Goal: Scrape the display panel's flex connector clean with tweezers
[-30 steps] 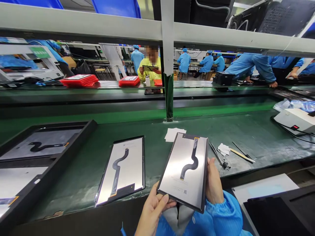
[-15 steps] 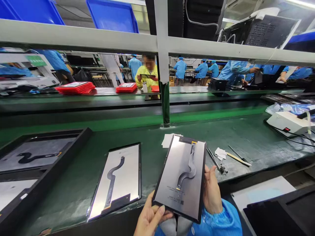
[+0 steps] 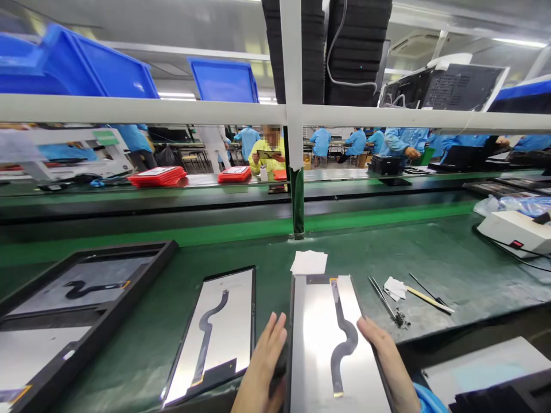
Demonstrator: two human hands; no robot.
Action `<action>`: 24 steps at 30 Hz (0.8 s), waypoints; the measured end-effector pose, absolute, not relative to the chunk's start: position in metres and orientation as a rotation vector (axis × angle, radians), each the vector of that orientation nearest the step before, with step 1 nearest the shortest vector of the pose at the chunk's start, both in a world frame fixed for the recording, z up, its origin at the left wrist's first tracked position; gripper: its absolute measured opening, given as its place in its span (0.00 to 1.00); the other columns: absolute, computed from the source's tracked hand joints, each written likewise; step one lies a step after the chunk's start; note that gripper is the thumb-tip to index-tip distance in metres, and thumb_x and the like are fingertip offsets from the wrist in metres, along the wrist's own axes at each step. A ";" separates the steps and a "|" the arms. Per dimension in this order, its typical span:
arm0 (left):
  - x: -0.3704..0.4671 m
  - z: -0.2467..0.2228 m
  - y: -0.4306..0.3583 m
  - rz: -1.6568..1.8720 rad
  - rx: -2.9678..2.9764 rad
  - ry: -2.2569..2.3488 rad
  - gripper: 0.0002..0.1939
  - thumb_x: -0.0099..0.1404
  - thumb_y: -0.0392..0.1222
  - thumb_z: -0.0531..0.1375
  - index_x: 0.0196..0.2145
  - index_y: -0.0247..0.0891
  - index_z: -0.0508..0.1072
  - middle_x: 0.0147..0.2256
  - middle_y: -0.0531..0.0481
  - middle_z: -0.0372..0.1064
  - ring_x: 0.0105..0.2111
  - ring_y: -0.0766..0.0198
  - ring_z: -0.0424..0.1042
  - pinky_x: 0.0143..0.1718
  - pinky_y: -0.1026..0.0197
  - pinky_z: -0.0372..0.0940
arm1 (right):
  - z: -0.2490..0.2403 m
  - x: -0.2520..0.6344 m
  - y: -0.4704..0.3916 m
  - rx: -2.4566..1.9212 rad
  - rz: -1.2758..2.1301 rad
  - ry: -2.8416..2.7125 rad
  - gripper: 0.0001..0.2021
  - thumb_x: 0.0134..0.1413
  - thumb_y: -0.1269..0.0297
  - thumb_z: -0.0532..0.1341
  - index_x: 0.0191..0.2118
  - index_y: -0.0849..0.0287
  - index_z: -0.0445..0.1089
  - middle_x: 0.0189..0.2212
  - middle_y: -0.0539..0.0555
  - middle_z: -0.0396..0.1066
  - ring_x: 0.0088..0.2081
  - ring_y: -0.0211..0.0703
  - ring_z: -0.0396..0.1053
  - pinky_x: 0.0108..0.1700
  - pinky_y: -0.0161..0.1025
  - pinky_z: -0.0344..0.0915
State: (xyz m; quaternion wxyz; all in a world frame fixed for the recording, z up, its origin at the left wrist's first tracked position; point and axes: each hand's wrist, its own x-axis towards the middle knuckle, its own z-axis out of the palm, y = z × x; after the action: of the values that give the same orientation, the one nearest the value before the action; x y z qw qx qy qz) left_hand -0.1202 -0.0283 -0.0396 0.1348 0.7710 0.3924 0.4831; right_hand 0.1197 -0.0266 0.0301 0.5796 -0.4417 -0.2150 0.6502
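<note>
A flat display panel with a silvery back and a curved dark flex cable is low in the middle of the head view, its lower end cut off by the frame. My right hand grips its right edge, thumb on the rim. At its left edge is my left hand, fingers extended and apart, next to the panel. A second panel with a similar cable lies on the green mat to the left. White paper pieces lie just beyond the held panel.
A black tray with panels stands at left. Tweezers, a white wipe, a yellow stick and dark scraps lie at right, near a white device. A shelf post rises at centre. People sit beyond.
The view has tilted up. The held panel has come down lower in view and turned more upright. My left hand has moved from its bottom edge to its left side, fingers now extended.
</note>
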 end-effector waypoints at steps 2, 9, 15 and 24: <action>-0.123 -0.026 -0.009 1.449 2.674 0.965 0.24 0.77 0.34 0.45 0.67 0.43 0.58 0.64 0.46 0.60 0.69 0.56 0.46 0.68 0.47 0.45 | 0.030 0.117 -0.029 -1.001 1.566 -0.524 0.22 0.41 0.52 0.75 0.41 0.61 0.80 0.34 0.58 0.81 0.37 0.56 0.78 0.42 0.46 0.72; -0.117 -0.003 0.001 1.370 2.835 0.815 0.22 0.79 0.34 0.41 0.64 0.47 0.63 0.59 0.51 0.69 0.64 0.63 0.60 0.67 0.50 0.51 | 0.031 0.114 -0.032 -0.967 1.412 -0.669 0.29 0.42 0.48 0.73 0.51 0.55 0.76 0.41 0.59 0.81 0.42 0.57 0.77 0.45 0.48 0.71; -0.117 -0.018 0.001 1.395 2.725 0.806 0.22 0.79 0.50 0.42 0.64 0.51 0.63 0.61 0.53 0.66 0.66 0.59 0.56 0.66 0.48 0.52 | 0.016 0.102 -0.041 -1.013 1.193 -0.674 0.30 0.42 0.43 0.72 0.50 0.55 0.77 0.37 0.59 0.81 0.41 0.57 0.77 0.44 0.47 0.72; -0.136 -0.038 0.007 1.321 2.672 0.721 0.25 0.75 0.61 0.43 0.65 0.60 0.60 0.62 0.59 0.63 0.63 0.58 0.61 0.61 0.53 0.63 | 0.011 0.102 -0.037 -1.071 1.162 -0.760 0.24 0.45 0.39 0.68 0.37 0.56 0.78 0.27 0.52 0.74 0.29 0.44 0.69 0.32 0.36 0.66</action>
State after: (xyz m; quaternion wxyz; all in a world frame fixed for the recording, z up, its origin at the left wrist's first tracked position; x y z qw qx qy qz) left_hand -0.1356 0.0067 -0.0380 0.0377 0.8707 0.2349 0.4305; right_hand 0.1015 -0.0367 0.0111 0.6394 -0.4695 -0.3332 0.5095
